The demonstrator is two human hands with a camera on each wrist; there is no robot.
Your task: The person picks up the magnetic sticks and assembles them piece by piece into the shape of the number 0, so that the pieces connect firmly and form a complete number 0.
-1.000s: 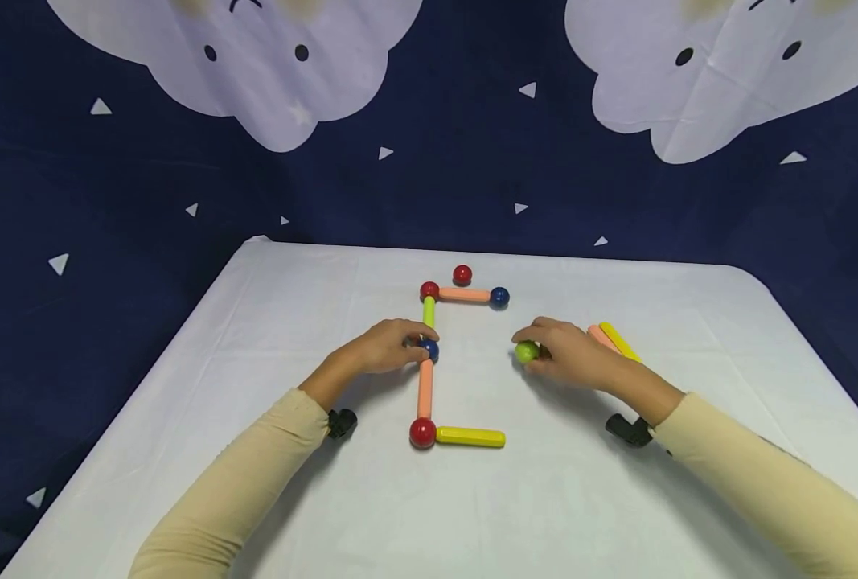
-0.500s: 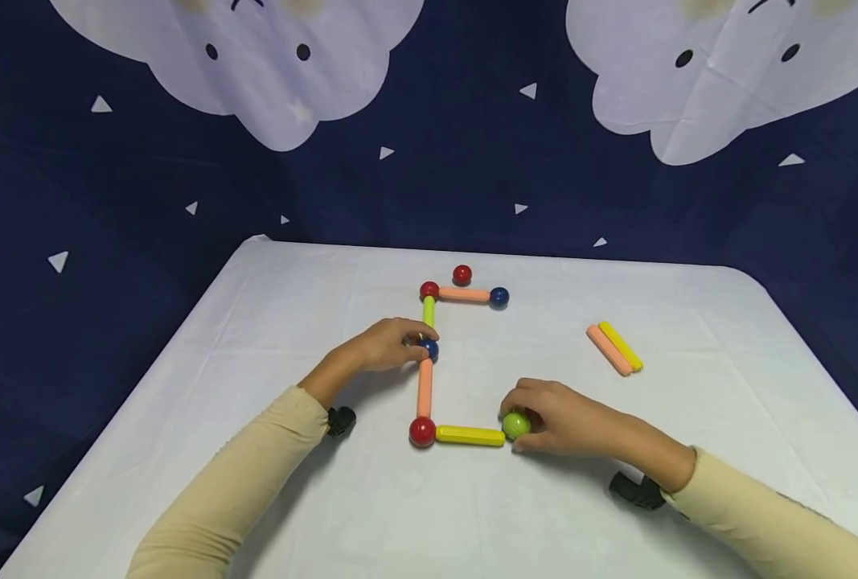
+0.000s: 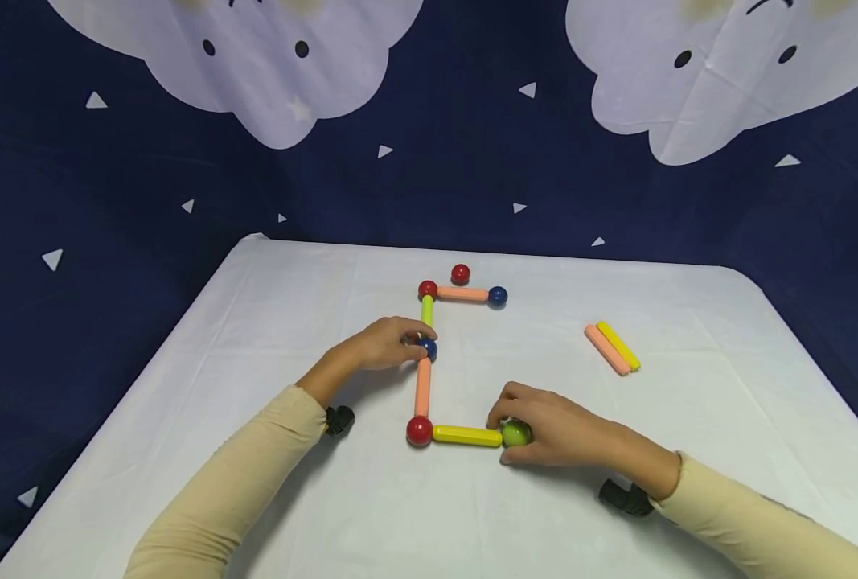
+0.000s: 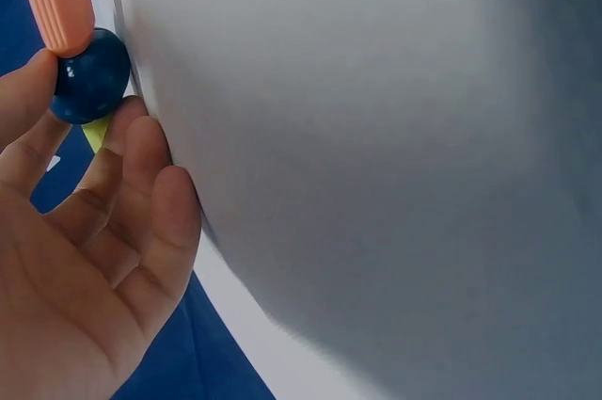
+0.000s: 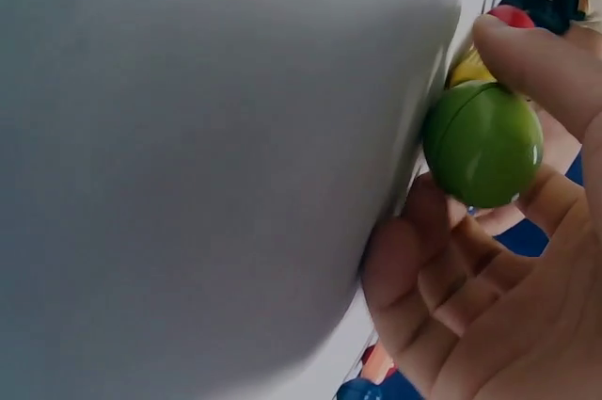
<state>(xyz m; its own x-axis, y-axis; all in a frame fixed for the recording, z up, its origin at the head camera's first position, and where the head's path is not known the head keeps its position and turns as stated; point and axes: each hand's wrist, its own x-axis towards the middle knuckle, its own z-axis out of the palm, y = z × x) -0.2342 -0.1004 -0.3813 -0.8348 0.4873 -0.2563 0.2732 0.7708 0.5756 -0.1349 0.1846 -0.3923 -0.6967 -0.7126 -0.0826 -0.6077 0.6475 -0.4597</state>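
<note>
My left hand (image 3: 388, 343) pinches a blue ball (image 4: 92, 80) between thumb and fingers. That ball joins a light green stick (image 3: 427, 310) on its far side and an orange stick (image 3: 423, 388) on its near side. At the near corner, a red ball (image 3: 419, 431) meets the orange stick and a yellow stick (image 3: 467, 436). My right hand (image 3: 555, 426) has its thumb and fingers around a green ball (image 5: 484, 144), which touches the yellow stick's right end. At the far end, another red ball (image 3: 428, 289) links the light green stick to an orange stick (image 3: 462, 294) tipped with a blue ball (image 3: 497, 297).
A loose red ball (image 3: 461, 274) lies just behind the far orange stick. To the right, a spare orange stick (image 3: 606, 350) and a yellow stick (image 3: 619, 346) lie side by side on the white tabletop (image 3: 689, 386). A dark blue patterned cloth (image 3: 472, 177) hangs behind.
My right hand has carried the green ball toward me, from beside the loose sticks to the yellow stick's right end. My left hand keeps its place on the blue ball.
</note>
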